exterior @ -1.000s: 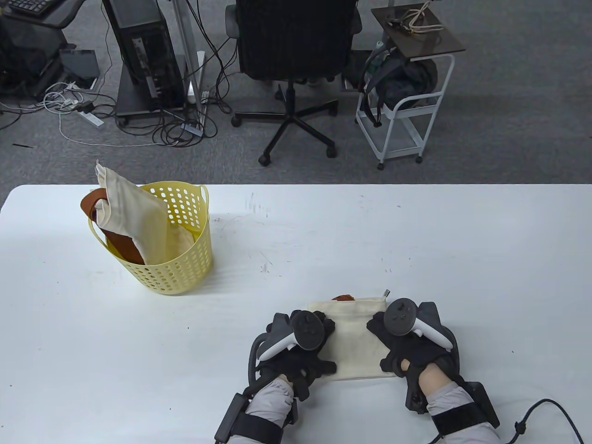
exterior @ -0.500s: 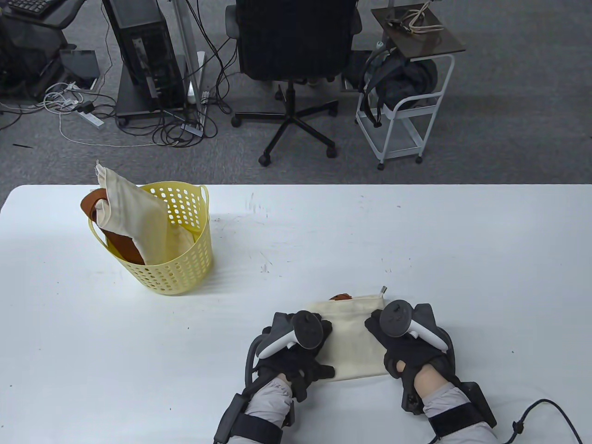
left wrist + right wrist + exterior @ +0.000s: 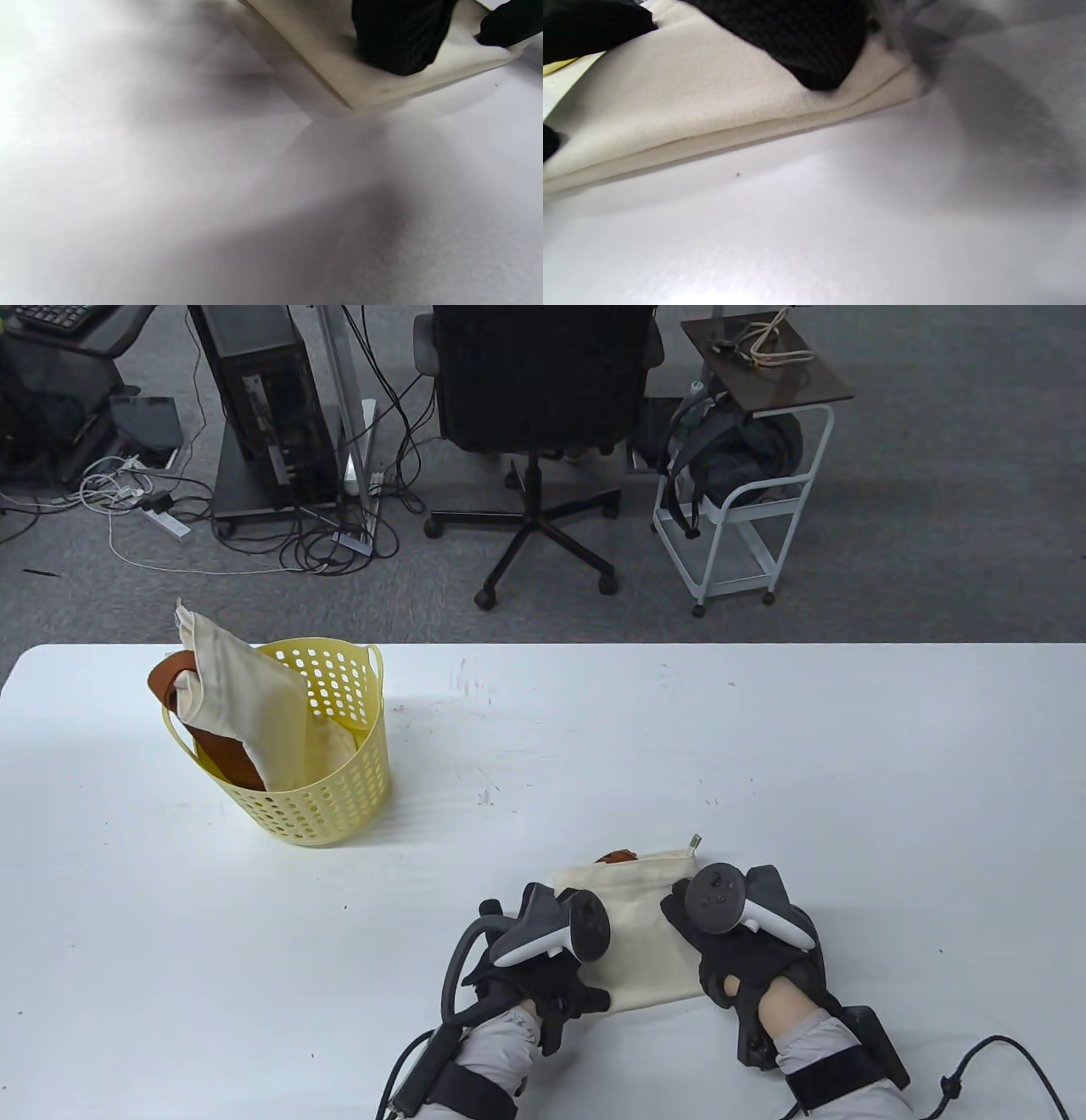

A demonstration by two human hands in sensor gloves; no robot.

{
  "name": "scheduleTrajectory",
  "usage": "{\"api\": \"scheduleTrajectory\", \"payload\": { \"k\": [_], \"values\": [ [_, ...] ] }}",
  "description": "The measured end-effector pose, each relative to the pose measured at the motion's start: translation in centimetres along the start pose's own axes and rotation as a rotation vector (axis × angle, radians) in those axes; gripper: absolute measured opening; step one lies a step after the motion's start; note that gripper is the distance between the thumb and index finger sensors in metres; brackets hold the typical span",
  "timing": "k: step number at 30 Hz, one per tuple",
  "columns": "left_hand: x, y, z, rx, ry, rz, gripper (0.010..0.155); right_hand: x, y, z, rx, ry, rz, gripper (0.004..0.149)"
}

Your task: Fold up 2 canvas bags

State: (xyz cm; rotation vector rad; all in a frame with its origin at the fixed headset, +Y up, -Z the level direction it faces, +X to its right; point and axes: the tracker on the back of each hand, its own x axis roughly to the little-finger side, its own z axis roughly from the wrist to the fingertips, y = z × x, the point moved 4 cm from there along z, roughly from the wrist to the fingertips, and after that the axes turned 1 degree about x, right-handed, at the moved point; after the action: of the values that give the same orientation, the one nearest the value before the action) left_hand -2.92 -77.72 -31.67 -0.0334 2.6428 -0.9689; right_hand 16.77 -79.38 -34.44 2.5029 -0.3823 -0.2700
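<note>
The white rectangular table (image 3: 764,746) carries all task items. At its 6 o'clock edge lies the folded cream canvas bag (image 3: 646,933), flat on the surface, with a brown strap end (image 3: 618,857) and a small tag (image 3: 693,841) showing at its 12 o'clock edge.

The left hand (image 3: 543,963) sits at the bag's 9 o'clock side. Its gloved fingers (image 3: 398,38) lie on top of the fabric near the corner, as the left wrist view shows; the thumb reaches along the bag's 6 o'clock edge. Whether the fingers curl round the edge or only press down cannot be told.

The right hand (image 3: 747,950) sits at the bag's 3 o'clock side. In the right wrist view, a gloved fingertip (image 3: 814,46) presses on the upper layer, and the stacked layers of the fold show along the near edge (image 3: 746,135). A grip round the fabric cannot be confirmed here either.

The yellow perforated plastic basket (image 3: 327,797) stands at the table's 10 o'clock area, well apart from both hands. It holds the second cream canvas bag (image 3: 246,687), unfolded, which rises above the rim toward 11 o'clock. The brown straps (image 3: 225,751) of this bag lie at the basket's 9 o'clock side, partly over the rim.
</note>
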Motion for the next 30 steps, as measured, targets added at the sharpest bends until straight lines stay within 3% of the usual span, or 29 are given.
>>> {"api": "scheduleTrajectory", "payload": {
  "k": [6,10,13,21,25,27,30],
  "values": [
    [1.6,-1.1,-0.4,-0.052,-0.044,-0.172,0.098,-0.4,-0.4,0.0,0.088,-0.017,0.014,0.077],
    [2.5,-0.8,-0.6,-0.073,-0.018,-0.168,0.097,-1.8,-0.6,-0.3,0.244,-0.015,-0.173,0.066],
    [3.0,-0.8,-0.6,-0.077,-0.013,-0.188,0.097,-2.6,-0.6,-0.4,0.268,-0.020,-0.270,0.063],
    [3.1,-0.7,-0.4,-0.095,-0.018,-0.186,0.096,-6.9,-1.2,-3.4,0.303,-0.175,-0.257,0.054],
    [3.3,-0.8,-0.4,-0.107,-0.035,-0.206,0.096,-7.2,1.2,-2.1,0.169,-0.095,-0.184,0.058],
    [3.3,-0.6,-0.6,-0.146,-0.035,-0.203,0.095,-7.1,0.7,-1.8,0.255,-0.094,-0.197,0.056],
    [3.5,0.1,-1.1,-0.198,-0.023,-0.173,0.089,-5.6,-0.4,-0.8,0.281,-0.044,-0.128,0.052]
  ]
}}
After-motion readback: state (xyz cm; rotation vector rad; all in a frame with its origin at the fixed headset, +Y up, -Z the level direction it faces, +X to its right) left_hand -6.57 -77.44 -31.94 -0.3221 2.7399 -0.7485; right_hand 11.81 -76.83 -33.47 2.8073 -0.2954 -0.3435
